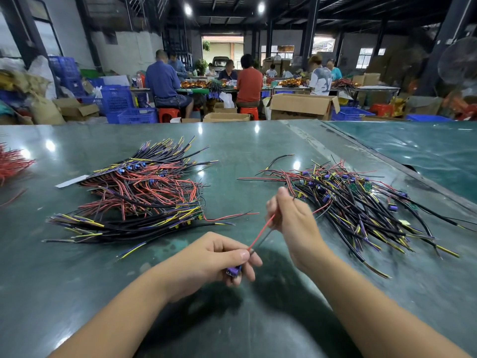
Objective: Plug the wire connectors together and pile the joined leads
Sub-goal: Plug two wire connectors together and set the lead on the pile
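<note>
From my remote station I note the left hand (222,257) with its fingers (242,254) curled and pinching a purple connector (233,270) low over the green table (258,146). A red lead (260,232) and a dark lead (263,239) run taut from it up to the right hand (289,215), whose fingers are closed round the far run of those wires. I judge the step in hand to be drawing one lead out for mating or checking — whether the connector is already joined I cannot tell, since the left fingers cover most of it. The next move would call for seating the plug fully, then laying the lead on the sorted pile (144,192) at left. The loose pile (356,202) lies at right, just beyond the right hand. The right fingertips are blurred, and a red bundle (13,161) is cut off at the left edge.
</note>
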### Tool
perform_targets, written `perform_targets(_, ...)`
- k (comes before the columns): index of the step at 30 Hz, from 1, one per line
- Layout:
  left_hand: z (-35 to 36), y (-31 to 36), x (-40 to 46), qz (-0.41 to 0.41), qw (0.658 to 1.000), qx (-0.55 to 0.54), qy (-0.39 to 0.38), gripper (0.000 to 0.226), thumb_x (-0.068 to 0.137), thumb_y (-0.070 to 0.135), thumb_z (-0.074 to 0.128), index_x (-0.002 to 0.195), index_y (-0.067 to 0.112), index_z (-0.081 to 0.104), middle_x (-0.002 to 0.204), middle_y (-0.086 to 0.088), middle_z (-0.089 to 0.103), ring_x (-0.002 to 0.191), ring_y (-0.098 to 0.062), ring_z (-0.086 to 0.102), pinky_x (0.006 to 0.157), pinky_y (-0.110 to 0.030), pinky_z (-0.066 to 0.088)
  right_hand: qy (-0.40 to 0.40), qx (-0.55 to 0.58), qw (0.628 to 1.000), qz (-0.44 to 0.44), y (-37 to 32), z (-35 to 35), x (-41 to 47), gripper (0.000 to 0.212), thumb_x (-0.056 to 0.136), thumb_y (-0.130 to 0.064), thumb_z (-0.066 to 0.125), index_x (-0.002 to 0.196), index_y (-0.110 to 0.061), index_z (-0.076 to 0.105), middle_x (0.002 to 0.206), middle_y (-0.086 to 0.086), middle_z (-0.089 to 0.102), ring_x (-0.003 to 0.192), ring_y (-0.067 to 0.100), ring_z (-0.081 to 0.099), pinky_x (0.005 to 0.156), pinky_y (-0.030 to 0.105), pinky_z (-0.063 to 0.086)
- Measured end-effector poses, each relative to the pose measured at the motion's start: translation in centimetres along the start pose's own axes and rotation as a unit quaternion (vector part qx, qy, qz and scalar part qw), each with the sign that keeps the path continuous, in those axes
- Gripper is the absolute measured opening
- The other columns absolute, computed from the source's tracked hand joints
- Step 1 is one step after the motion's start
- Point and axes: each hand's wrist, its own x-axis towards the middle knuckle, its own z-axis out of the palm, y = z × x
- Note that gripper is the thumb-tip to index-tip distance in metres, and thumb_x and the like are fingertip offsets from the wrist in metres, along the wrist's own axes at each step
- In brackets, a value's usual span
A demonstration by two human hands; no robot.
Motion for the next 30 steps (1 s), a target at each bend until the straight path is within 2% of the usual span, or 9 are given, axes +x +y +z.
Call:
perform_targets(6,-0.3,0.0,-0.1,-0.009,0.998,-0.031,-0.046,0.021,0.083,0.023,0.059,0.087,0.011,0.075,0.075,-0.009,0.069,0.055,-0.01,0.054,0.053,-0.017,0.043,0.047,0.021,0.999,-0.006,-0.1,-0.6,0.4,0.057,0.103,-0.031,0.034,0.048,-0.02,0.044,0.047,-0.008,0.042,0.04,0.008,0.036,0.042,0.021,0.03)
perform_targets(10,-0.6,0.2,-0.3,-0.011,0.995,-0.035,-0.096,0.021,0.083,0.028,0.062,0.09,0.013,0.075,0.076,-0.005,0.069,0.057,-0.008,0.056,0.055,-0.016,0.044,0.12,-0.169,0.962,-0.177,-0.4,-0.4,0.0,0.051,0.1,-0.032,0.025,0.051,-0.02,0.024,0.049,-0.004,0.024,0.049,0.014,0.023,0.052,0.038,0.021)
perform_targets(12,-0.7,0.3,-0.2,-0.011,0.994,-0.035,-0.106,0.021,0.084,0.028,0.062,0.091,0.013,0.074,0.075,-0.004,0.069,0.058,-0.008,0.056,0.056,-0.017,0.044,0.141,-0.216,0.947,-0.191,-0.5,-0.4,-0.1,0.046,0.098,-0.032,0.023,0.053,-0.021,0.022,0.048,-0.007,0.022,0.05,0.018,0.023,0.053,0.04,0.021)
perform_targets(15,-1.0,0.3,-0.1,-0.013,0.995,-0.022,-0.1,0.019,0.088,0.022,0.057,0.089,0.014,0.074,0.074,-0.004,0.069,0.057,-0.008,0.056,0.056,-0.016,0.044,0.148,-0.302,0.918,-0.212,-0.3,-0.4,0.1,0.042,0.096,-0.027,0.027,0.055,-0.017,0.029,0.049,0.001,0.033,0.051,0.027,0.031,0.055,0.038,0.02)
perform_targets(18,-1.4,0.2,-0.2,-0.022,0.994,-0.013,-0.102,0.02,0.087,0.021,0.056,0.089,0.013,0.075,0.073,-0.004,0.068,0.057,-0.009,0.056,0.055,-0.016,0.044,0.102,-0.411,0.872,-0.248,0.0,-0.4,0.0,0.035,0.091,-0.009,0.047,0.056,-0.005,0.046,0.05,0.017,0.048,0.04,0.035,0.043,0.042,0.032,0.026)
perform_targets(22,-1.9,-0.1,-0.1,-0.04,0.995,-0.009,-0.095,0.02,0.086,0.02,0.057,0.088,0.011,0.075,0.073,-0.006,0.069,0.056,-0.009,0.056,0.054,-0.016,0.044,0.034,-0.508,0.845,-0.162,0.4,0.2,0.1,0.026,0.092,-0.009,0.048,0.072,0.001,0.062,0.064,0.016,0.059,0.045,0.035,0.057,0.038,0.035,0.038)
perform_targets(25,-2.0,-0.3,-0.1,-0.04,0.996,-0.019,-0.073,0.02,0.084,0.019,0.058,0.088,0.008,0.075,0.076,-0.009,0.07,0.055,-0.01,0.056,0.053,-0.017,0.044,-0.011,-0.484,0.866,-0.127,1.8,0.2,0.5,0.035,0.105,-0.019,0.024,0.101,-0.007,0.057,0.089,0.011,0.058,0.081,0.036,0.06,0.061,0.039,0.035)
perform_targets(28,-2.3,-0.3,-0.1,-0.017,0.999,-0.035,0.003,0.014,0.081,0.017,0.067,0.087,0.008,0.076,0.082,-0.014,0.072,0.053,-0.01,0.054,0.053,-0.016,0.043,0.014,-0.419,0.9,-0.12,1.3,-0.9,0.3,0.059,0.096,-0.057,0.014,0.063,-0.017,0.041,0.067,0.001,0.046,0.073,0.027,0.043,0.067,0.035,0.026)
perform_targets(30,-2.5,-0.2,0.1,0.001,0.997,-0.054,0.061,0.017,0.084,0.018,0.062,0.086,0.011,0.077,0.084,-0.014,0.073,0.051,-0.009,0.053,0.051,-0.015,0.042,-0.013,-0.46,0.877,-0.137,0.6,-1.5,0.1,0.077,0.085,-0.069,-0.007,0.066,-0.014,0.043,0.074,0.005,0.055,0.08,0.027,0.042,0.079,0.036,0.028)
